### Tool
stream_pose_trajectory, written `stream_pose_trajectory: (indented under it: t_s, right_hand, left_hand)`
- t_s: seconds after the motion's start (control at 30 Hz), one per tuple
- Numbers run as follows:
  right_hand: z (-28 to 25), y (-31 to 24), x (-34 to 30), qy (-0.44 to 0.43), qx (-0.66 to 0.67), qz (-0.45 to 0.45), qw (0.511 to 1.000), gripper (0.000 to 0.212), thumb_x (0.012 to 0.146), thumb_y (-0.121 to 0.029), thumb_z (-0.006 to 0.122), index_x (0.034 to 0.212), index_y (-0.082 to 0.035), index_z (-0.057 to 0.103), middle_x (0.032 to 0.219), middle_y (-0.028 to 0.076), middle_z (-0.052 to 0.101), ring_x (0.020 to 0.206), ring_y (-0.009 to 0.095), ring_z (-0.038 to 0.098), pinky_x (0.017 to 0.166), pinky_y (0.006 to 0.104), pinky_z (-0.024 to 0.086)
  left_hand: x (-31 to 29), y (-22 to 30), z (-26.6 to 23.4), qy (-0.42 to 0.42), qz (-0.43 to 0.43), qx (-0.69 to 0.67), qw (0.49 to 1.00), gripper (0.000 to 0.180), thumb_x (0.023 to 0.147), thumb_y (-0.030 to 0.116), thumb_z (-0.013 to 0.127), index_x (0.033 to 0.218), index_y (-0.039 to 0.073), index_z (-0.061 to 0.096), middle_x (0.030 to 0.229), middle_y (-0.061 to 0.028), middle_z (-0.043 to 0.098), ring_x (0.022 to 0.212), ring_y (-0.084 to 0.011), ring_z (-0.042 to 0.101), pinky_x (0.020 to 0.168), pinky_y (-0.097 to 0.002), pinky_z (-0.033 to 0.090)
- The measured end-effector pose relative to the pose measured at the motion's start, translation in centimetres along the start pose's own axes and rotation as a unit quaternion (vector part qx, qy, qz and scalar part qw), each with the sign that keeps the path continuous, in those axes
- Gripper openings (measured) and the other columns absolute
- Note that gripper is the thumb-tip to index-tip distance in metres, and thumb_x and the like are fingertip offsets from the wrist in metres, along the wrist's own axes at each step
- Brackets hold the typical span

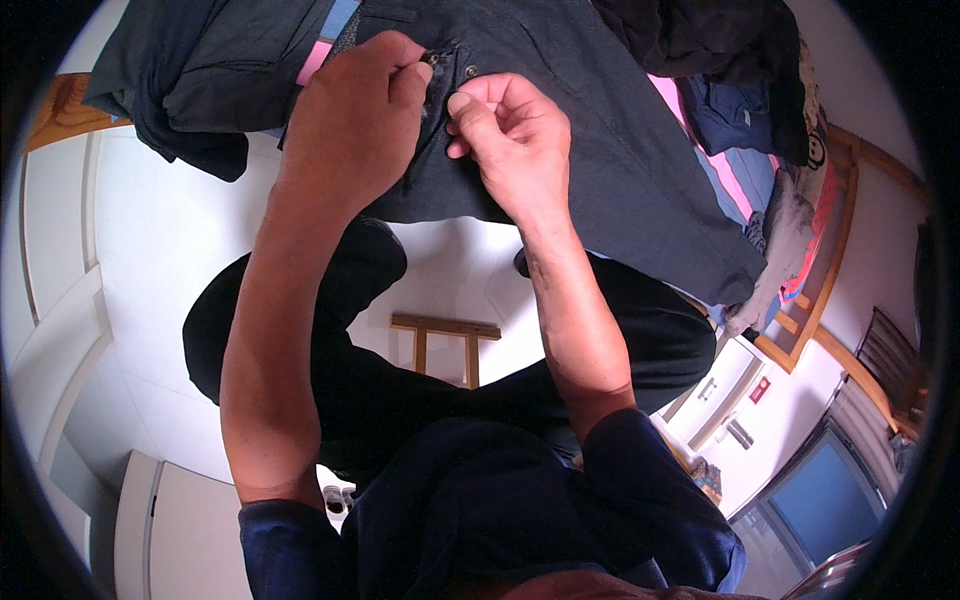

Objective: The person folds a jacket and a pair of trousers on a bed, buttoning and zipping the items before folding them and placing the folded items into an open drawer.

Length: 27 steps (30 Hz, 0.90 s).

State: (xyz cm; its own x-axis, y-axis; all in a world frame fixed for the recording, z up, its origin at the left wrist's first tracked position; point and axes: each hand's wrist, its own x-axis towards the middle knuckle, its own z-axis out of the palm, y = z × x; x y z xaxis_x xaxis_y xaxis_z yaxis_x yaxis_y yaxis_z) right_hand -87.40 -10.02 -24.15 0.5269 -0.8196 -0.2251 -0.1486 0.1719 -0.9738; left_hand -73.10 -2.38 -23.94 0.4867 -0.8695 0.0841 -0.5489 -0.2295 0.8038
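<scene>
A dark grey garment [600,150] with small round metal fasteners [471,71] is spread in front of me, its lower edge hanging toward my lap. My left hand [350,130] is closed in a pinch at the garment's edge, right beside one fastener. Its fingertips are partly hidden behind the thumb and knuckles. Just to the right, my right hand [520,135] has its thumb pressed against a curled forefinger, the other fingers bent. Whatever lies between those fingertips is too small to make out.
More dark clothes [210,70] are heaped at the left, and others [700,40] at the far right. Pink and blue striped cloth [720,165] shows beneath them. A wooden frame [840,260] edges the right side. Under my crossed-over dark trouser legs stands a small wooden piece [445,328].
</scene>
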Motion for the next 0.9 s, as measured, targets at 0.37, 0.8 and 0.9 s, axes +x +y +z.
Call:
stream_pose_trajectory:
  t_s: [0.37,0.8,0.9]
  right_hand:
    - [-0.6,0.6,0.8,-0.022,0.051,0.032,0.998,0.022,0.1,-0.016,0.061,0.108,0.004,0.065,0.085,0.007,0.07,0.068,0.012,0.068,0.058,0.0217,0.052]
    - [-0.1,1.5,2.1,0.032,0.042,0.1,0.994,0.017,0.098,-0.012,0.062,0.099,0.004,0.066,0.077,0.005,0.068,0.064,0.011,0.066,0.055,0.0222,0.052]
    - [0.4,1.5,1.7,0.054,-0.008,0.05,0.997,0.015,0.096,-0.01,0.063,0.099,0.004,0.067,0.074,0.004,0.067,0.062,0.01,0.065,0.054,0.0215,0.052]
  left_hand:
    - [-0.7,0.2,0.9,-0.03,0.013,0.041,0.999,0.016,0.096,0.016,0.061,0.107,0.007,0.066,0.093,-0.0096,0.072,0.083,-0.0233,0.071,0.081,-0.0349,0.054]
    - [-0.8,-0.3,0.6,0.0,0.023,0.144,0.989,0.021,0.095,0.012,0.061,0.115,0.008,0.066,0.103,-0.012,0.069,0.088,-0.0237,0.07,0.082,-0.0347,0.055]
    - [-0.8,-0.3,1.0,0.013,0.01,0.178,0.984,0.025,0.093,0.014,0.065,0.117,0.008,0.065,0.11,-0.0122,0.066,0.093,-0.0242,0.069,0.083,-0.0357,0.055]
